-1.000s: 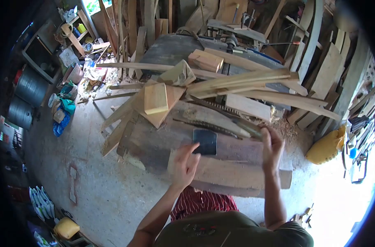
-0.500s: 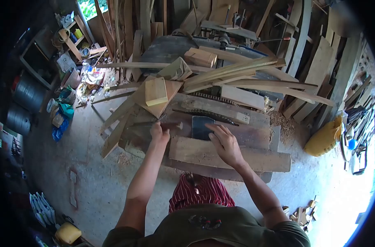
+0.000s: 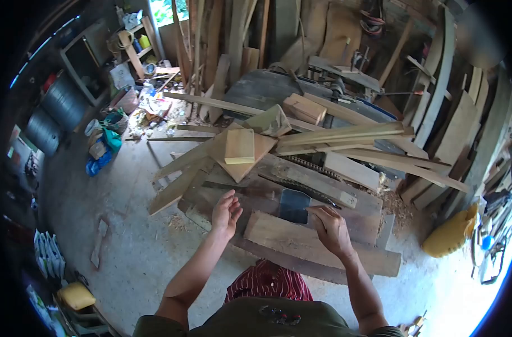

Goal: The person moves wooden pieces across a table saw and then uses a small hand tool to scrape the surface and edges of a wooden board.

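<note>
A dark, blue-grey flat sheet (image 3: pixel 295 206) lies on the bench top behind a thick pale plank (image 3: pixel 301 238). Its upper edge looks slightly curved. My right hand (image 3: pixel 331 231) is closed, thumb and fingers pinched at the sheet's right edge. To the left, my left hand (image 3: pixel 227 216) is held over the bench with its palm turned inward, fingers apart and nothing in them. Beyond that hand a thin dark strip (image 3: pixel 219 185) rests on the bench. A pale wooden block (image 3: pixel 240 146) sits on a triangular board (image 3: pixel 261 147) farther back.
Long boards (image 3: pixel 346 135) are piled across the back of the bench. A long dark toothed piece (image 3: pixel 301 188) lies behind the sheet. Wood shavings (image 3: pixel 399 205) gather at the right, near a yellow sack (image 3: pixel 449 233). Tall planks (image 3: pixel 452 123) lean against the wall.
My left hand no longer has the brown wooden piece by its fingers and has opened. My right hand's fingers have gone from outstretched to pinched at the sheet's edge. The view has shifted.
</note>
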Demonstrator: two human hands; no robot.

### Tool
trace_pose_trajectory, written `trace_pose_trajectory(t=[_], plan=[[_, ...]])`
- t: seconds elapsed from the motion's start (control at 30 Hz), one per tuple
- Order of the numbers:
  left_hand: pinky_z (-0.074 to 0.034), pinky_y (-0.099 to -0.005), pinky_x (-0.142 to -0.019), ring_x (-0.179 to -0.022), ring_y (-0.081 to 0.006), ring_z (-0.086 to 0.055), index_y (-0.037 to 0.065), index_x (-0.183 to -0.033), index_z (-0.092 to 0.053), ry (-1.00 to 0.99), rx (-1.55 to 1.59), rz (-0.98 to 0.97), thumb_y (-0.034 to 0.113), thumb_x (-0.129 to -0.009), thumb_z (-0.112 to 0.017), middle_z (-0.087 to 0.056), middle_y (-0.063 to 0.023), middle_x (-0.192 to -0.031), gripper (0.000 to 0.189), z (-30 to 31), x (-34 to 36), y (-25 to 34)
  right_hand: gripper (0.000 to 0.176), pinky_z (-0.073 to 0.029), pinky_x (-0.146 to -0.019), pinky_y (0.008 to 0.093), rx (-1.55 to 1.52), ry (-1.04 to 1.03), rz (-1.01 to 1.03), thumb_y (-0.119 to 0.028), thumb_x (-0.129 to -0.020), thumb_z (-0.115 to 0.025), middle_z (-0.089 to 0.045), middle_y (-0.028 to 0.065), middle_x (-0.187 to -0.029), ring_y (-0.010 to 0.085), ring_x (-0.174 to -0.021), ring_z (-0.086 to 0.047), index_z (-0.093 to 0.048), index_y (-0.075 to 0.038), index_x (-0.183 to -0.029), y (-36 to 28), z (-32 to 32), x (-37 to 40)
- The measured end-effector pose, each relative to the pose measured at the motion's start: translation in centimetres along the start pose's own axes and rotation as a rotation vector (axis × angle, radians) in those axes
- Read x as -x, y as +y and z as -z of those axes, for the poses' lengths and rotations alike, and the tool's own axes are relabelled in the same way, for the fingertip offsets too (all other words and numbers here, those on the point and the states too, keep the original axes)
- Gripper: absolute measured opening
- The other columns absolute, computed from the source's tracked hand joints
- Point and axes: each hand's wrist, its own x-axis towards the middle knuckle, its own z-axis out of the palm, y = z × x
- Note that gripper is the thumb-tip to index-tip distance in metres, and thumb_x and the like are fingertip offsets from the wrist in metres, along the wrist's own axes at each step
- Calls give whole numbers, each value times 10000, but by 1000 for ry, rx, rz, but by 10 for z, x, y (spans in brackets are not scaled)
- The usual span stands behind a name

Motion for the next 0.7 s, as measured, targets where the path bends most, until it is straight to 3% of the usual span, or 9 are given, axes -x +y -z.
trace_pose_trajectory(t=[0.17, 0.23, 0.27, 0.33, 0.37, 0.47, 0.57, 0.63, 0.7], plan=[[-449, -317, -923, -995, -110, -528, 133, -1244, -601, -18, -227, -266, 174, -966, -553, -561, 27, -1081, 285, 13, -9, 21, 195, -522, -805, 414, 54, -48, 45, -51, -877, -593, -674, 147, -1000, 349, -935, -631, -663, -19, -1056, 6, -2, -48], [-436, -368, -945, -1049, -202, -527, 109, -1211, -608, -119, -600, -745, 197, -969, -555, -564, -36, -1113, 264, 32, -43, 24, 193, -529, -812, 410, 144, -64, 132, -59, -863, -608, -676, 132, -1005, 341, -946, -630, -666, -27, -1045, 7, -5, -81], [-436, -368, -945, -1049, -202, -527, 109, -1211, -608, -146, -592, -764, 197, -969, -555, -564, -36, -1113, 264, 32, -56, 34, 207, -529, -831, 410, 191, -41, 158, -54, -848, -602, -673, 144, -1023, 339, -964, -632, -667, -24, -1043, 6, -6, -100], [-416, -467, -941, -1104, -319, -511, 95, -1246, -563, -37, -1320, -1058, 268, -955, -578, -542, -143, -1204, 339, 40, -77, 56, 213, -522, -838, 413, 275, 10, 215, -49, -840, -604, -672, 151, -1017, 346, -972, -627, -667, -21, -1042, 9, -9, -145], [-416, -467, -941, -1104, -319, -511, 95, -1246, -563, -64, -1328, -1073, 268, -955, -578, -542, -143, -1204, 339, 43, -89, 66, 218, -516, -845, 415, 343, 44, 268, -44, -832, -606, -670, 158, -1011, 353, -980, -622, -666, -18, -1041, 12, -11, -170], [-408, -513, -930, -1095, -399, -500, 107, -1328, -496, -128, -1455, -1196, 295, -939, -580, -502, -197, -1227, 440, 44, -131, 68, 128, -517, -835, 435, 596, 13, 137, -86, -828, -570, -656, 152, -962, 343, -971, -617, -656, -22, -898, 60, -22, -248], [-409, -510, -923, -1097, -400, -504, 118, -1360, -478, -118, -1535, -1117, 314, -939, -575, -497, -208, -1251, 474, 48, -135, 61, 144, -501, -845, 430, 857, 80, 183, -120, -803, -556, -652, 138, -964, 319, -1012, -612, -675, -61, -860, 146, -32, -318], [-409, -509, -918, -1104, -404, -506, 128, -1381, -465, -128, -1616, -1073, 318, -937, -574, -488, -217, -1286, 495, 41, -129, 64, 196, -465, -916, 413, 1046, -152, -115, -160, -841, -551, -658, 112, -1083, 289, -1134, -574, -701, -91, -945, 184, -26, -349], [-407, -509, -917, -1114, -403, -504, 130, -1380, -467, -109, -1663, -1020, 321, -930, -582, -478, -218, -1315, 502, 40, -131, 64, 233, -440, -954, 420, 1083, -256, -311, -185, -870, -541, -645, 105, -1155, 283, -1190, -545, -700, -99, -1017, 207, -17, -374]])
